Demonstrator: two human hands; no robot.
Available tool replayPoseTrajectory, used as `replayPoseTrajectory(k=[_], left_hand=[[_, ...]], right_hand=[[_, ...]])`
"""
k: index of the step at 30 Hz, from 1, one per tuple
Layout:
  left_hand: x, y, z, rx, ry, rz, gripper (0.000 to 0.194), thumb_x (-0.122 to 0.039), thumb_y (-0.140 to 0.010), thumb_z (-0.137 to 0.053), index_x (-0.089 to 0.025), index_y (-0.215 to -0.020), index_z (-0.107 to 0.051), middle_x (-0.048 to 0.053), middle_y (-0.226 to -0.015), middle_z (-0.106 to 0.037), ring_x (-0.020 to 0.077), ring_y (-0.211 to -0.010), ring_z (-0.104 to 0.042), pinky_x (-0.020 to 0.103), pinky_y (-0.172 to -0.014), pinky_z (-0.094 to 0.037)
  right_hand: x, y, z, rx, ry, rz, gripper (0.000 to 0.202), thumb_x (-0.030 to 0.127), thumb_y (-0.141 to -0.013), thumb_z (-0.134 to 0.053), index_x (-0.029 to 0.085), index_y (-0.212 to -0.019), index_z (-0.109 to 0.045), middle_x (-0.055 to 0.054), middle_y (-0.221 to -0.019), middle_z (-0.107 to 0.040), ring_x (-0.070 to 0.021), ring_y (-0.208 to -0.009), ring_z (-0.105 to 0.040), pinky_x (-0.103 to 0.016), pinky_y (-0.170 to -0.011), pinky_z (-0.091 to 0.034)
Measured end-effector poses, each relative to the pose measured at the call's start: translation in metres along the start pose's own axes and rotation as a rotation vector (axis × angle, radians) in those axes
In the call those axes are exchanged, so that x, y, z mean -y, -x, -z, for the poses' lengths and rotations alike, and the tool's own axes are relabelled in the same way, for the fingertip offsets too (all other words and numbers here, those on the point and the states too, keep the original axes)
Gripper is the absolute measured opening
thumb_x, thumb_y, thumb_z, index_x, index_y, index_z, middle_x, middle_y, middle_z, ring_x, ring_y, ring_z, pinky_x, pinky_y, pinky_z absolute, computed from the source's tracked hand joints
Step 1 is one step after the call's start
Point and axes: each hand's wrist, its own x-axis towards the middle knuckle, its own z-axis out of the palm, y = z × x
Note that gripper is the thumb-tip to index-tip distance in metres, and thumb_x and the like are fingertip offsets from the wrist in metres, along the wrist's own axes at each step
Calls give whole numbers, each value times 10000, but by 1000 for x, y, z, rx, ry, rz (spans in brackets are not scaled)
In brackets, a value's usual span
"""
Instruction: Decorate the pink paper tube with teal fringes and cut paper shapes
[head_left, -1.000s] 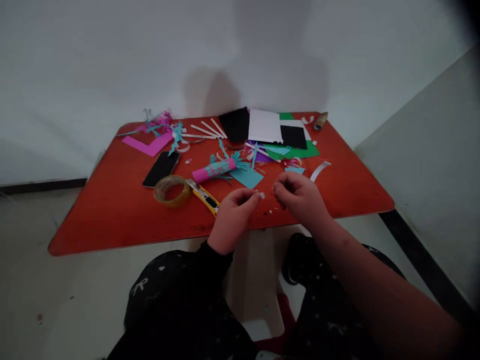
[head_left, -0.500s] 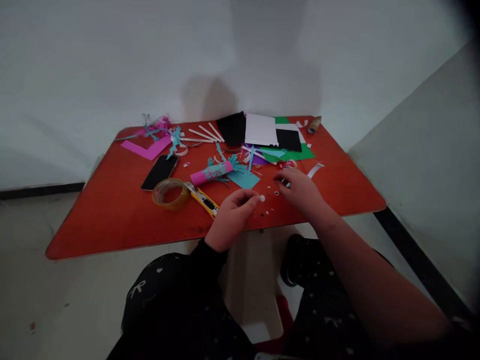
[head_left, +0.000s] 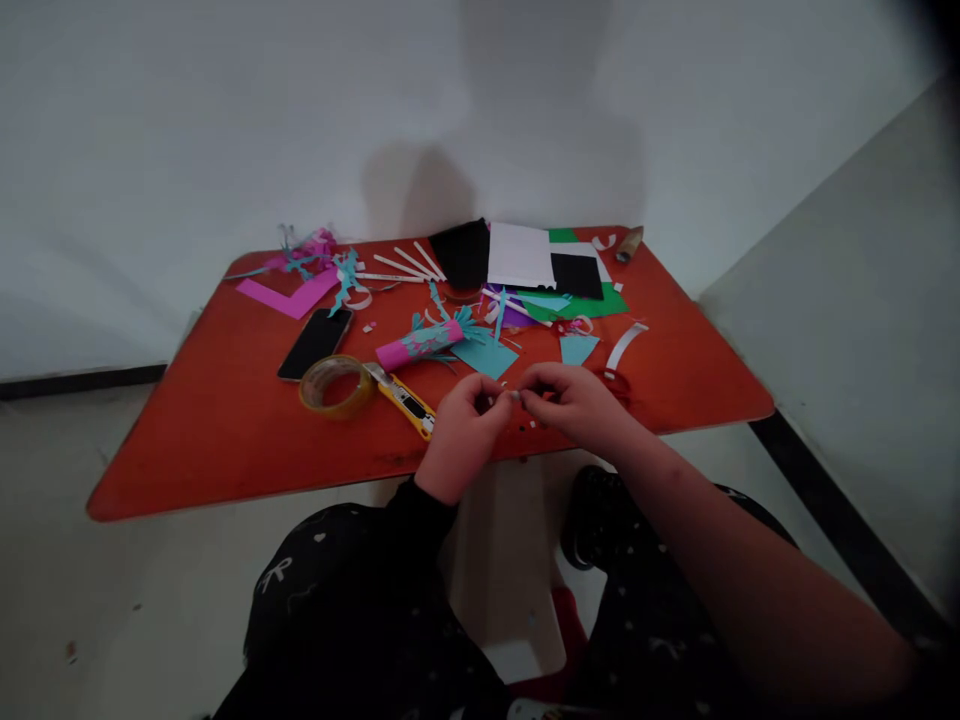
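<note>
Between the thumb and forefinger of my left hand [head_left: 466,428] is a small white paper circle [head_left: 515,395]. My right hand [head_left: 574,405] is closed in a pinch, its fingertips meeting the circle's edge; whatever they hold is too small to make out. Tiny black and white paper bits [head_left: 532,424] lie on the table just under the hands. Beyond them is a pink paper tube [head_left: 401,352] with blue scales and a blue fringe, beside a light blue paper piece [head_left: 484,355]. A yellow box cutter [head_left: 409,402] lies left of my left hand.
On the red table [head_left: 202,430] are a tape roll [head_left: 334,405], a phone [head_left: 315,343], a pink paper piece [head_left: 292,298] and white sticks [head_left: 405,265]. Stacked sheets [head_left: 521,255] and a cardboard tube [head_left: 630,244] are at the back, near the wall.
My right hand has come down and left to meet my left hand at the white circle. A blue paper triangle it was covering now shows. My left hand has barely moved.
</note>
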Motion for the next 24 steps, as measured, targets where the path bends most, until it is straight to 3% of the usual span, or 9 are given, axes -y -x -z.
replayPoseTrajectory(k=[9, 12, 18, 24], left_hand=[[4, -2, -2, 43, -4, -3, 210, -376, -832, -679, -168, -858, -692, 2, -772, -649, 134, -701, -540, 250, -662, -403], [4, -2, -1, 35, 27, 29, 201, -367, -797, -705, -168, -829, -700, 3, -748, -653, 132, -673, -531, 246, -640, -395], [7, -4, 5, -24, 84, 101, 273, -429, -773, -741, -171, -764, -651, -25, -670, -572, 109, -608, -468, 231, -585, -355], [6, -6, 15, -37, 195, 165, 333, -468, -771, -771, -172, -758, -619, -51, -632, -500, 77, -544, -361, 222, -534, -309]], right_hand=[[-8, -3, -2, -107, 295, 70, 157, 194, -805, -591, 205, -674, -504, 9, -689, -563, -139, -655, -514, -269, -611, -350], [-7, -2, -1, -95, 297, 66, 156, 200, -812, -598, 202, -673, -527, 0, -697, -586, -144, -662, -526, -271, -615, -358], [-10, -1, 6, -9, 155, -12, 198, 283, -927, -546, 190, -884, -716, -25, -789, -709, -157, -687, -615, -276, -649, -439], [-20, 13, 9, 311, 684, 108, 207, 200, -925, -575, 204, -960, -779, -90, -976, -768, -240, -913, -681, -328, -752, -466]])
